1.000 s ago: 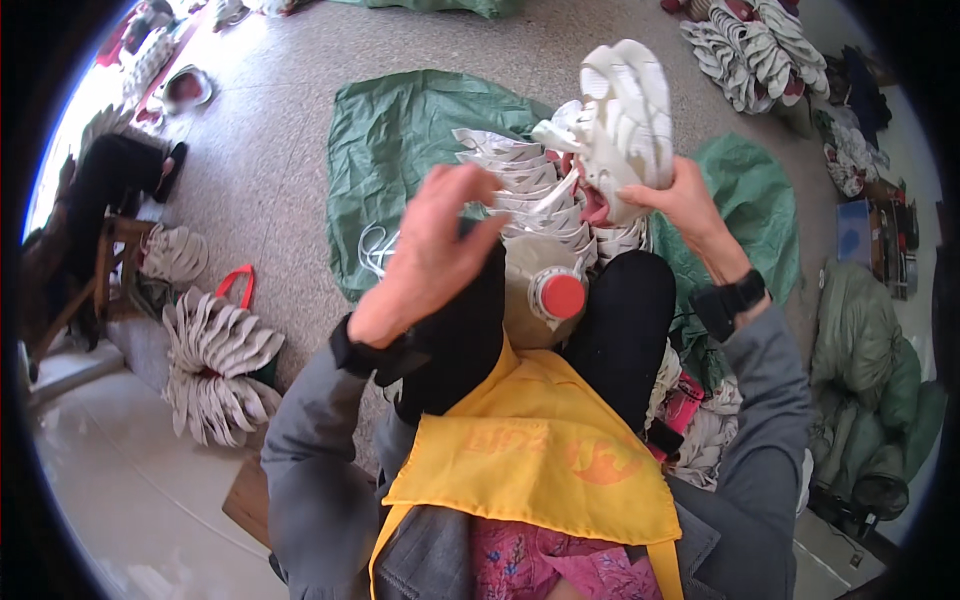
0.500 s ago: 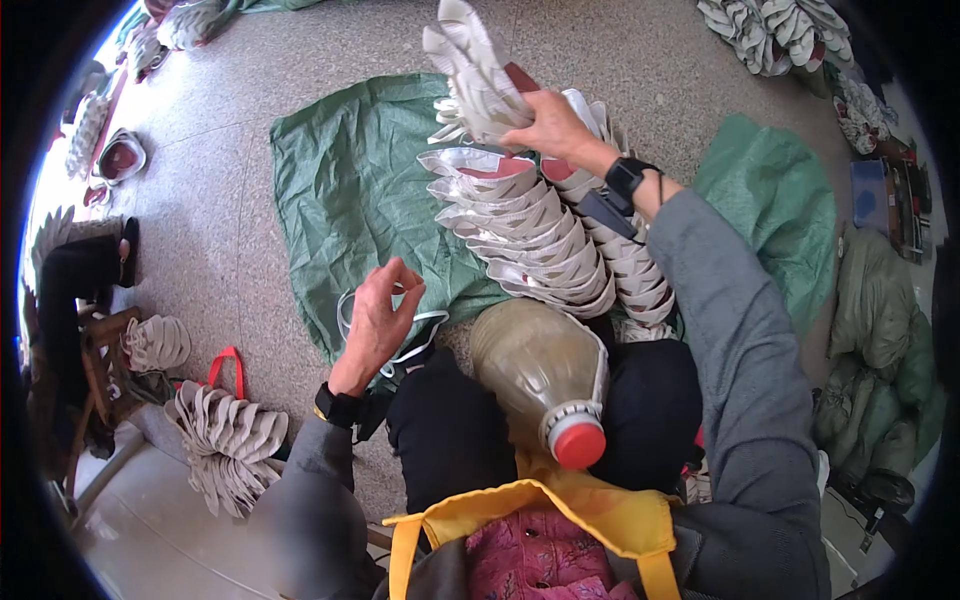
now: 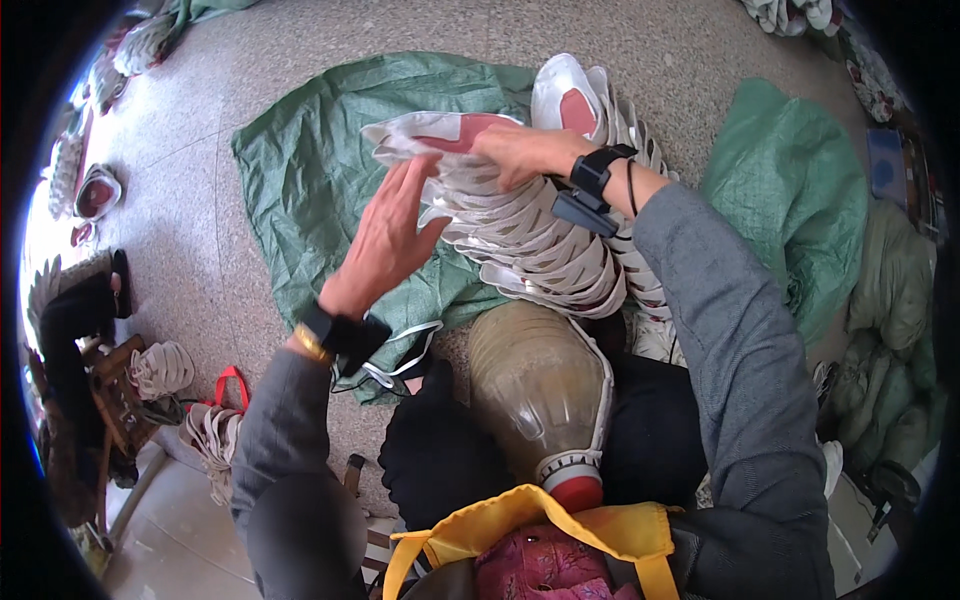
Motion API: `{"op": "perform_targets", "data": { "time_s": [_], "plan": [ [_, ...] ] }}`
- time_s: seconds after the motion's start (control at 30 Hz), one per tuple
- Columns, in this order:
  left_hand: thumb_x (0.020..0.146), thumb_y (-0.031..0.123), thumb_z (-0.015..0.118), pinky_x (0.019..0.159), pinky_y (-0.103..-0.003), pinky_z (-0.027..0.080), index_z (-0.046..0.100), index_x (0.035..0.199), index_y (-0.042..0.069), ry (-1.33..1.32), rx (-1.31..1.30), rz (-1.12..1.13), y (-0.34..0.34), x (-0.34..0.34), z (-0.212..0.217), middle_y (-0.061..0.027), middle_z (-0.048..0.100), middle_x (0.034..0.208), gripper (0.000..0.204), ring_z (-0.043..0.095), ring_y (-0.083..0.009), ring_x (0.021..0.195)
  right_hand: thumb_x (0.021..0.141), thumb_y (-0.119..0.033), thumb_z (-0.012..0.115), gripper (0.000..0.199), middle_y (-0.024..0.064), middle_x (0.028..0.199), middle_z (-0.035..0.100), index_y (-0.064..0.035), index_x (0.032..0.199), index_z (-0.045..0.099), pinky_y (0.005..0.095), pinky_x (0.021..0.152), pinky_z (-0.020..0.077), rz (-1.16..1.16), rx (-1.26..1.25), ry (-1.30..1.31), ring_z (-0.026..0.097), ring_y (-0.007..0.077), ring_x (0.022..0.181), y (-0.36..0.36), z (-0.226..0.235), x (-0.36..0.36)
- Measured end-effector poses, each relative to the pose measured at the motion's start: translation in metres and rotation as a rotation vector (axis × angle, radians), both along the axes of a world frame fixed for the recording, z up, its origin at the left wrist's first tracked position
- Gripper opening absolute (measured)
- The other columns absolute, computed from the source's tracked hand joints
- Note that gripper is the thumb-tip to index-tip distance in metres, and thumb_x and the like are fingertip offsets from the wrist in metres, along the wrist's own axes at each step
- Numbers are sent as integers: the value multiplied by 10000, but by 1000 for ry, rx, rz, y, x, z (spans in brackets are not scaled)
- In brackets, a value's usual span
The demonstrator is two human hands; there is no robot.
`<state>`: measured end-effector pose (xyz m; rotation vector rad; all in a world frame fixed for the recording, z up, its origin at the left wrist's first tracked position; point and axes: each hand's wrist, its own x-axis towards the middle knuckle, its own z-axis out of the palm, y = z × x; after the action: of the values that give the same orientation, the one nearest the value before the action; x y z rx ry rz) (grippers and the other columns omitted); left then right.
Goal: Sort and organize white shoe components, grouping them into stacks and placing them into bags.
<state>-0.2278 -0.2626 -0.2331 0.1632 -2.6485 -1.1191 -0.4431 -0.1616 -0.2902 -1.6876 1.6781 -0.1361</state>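
A stack of white-and-grey shoe uppers (image 3: 540, 245) with red linings runs from near my knees toward the far side, on and beside a green woven sack (image 3: 320, 150). At its far end lies a bundle of shoe uppers (image 3: 420, 130), toes to the left. My right hand (image 3: 525, 155) is closed on the right end of this bundle; its fingertips are partly hidden. Fingers stretched, my left hand (image 3: 385, 235) is raised at the left side of the stack, its tips close to the bundle's toe end. Whether they touch it I cannot tell.
Between my knees rests a big plastic jug (image 3: 535, 370) with a red cap. A second row of uppers (image 3: 570, 100) lies right of the stack. Another green sack (image 3: 790, 200) spreads farther right. A wooden stool (image 3: 118, 400) and more uppers (image 3: 160, 370) stand left.
My right hand has brought the bundle of uppers down and nearer, onto the far end of the stack. My left hand has moved up toward it, and its curled fingers have straightened.
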Motion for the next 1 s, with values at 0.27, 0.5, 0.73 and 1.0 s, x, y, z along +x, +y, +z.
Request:
{"op": "perform_targets", "data": {
  "time_s": [0.27, 0.5, 0.73, 1.0],
  "plan": [
    [720, 175, 761, 816, -457, 482, 494, 1208, 19, -310, -104, -267, -9, -64, -79, -201, 653, 1033, 578, 618, -385, 998, 748, -67, 653, 347, 190, 1143, 600, 0, 1085, 603, 411, 942, 461, -194, -656, -133, 553, 340, 1126, 62, -4, -1],
    [804, 249, 714, 873, -449, 481, 464, 1325, 17, -500, -77, -298, -4, -86, -91, -234, 637, 1100, 623, 610, -391, 1039, 834, -346, 702, 425, 200, 798, 666, 51, 971, 639, 395, 673, 514, -685, 350, -89, 668, 311, 732, 269, 10, 27],
    [811, 297, 714, 909, -439, 469, 468, 1311, 27, -612, 98, -227, 7, -88, -96, -224, 660, 1096, 619, 624, -379, 1055, 828, -438, 737, 769, 125, 1252, 586, 40, 1360, 453, 339, 879, 493, -1190, 220, -741, 599, 189, 1041, 312, -43, 99],
    [828, 215, 699, 920, -340, 477, 540, 1288, 26, -722, 451, -129, 20, -77, -84, -115, 667, 1124, 522, 638, -220, 1011, 815, -253, 755, 518, 82, 1040, 647, 75, 1173, 576, 278, 820, 487, -1605, 230, -1110, 607, 135, 918, 298, -30, 92]
  ]
}}
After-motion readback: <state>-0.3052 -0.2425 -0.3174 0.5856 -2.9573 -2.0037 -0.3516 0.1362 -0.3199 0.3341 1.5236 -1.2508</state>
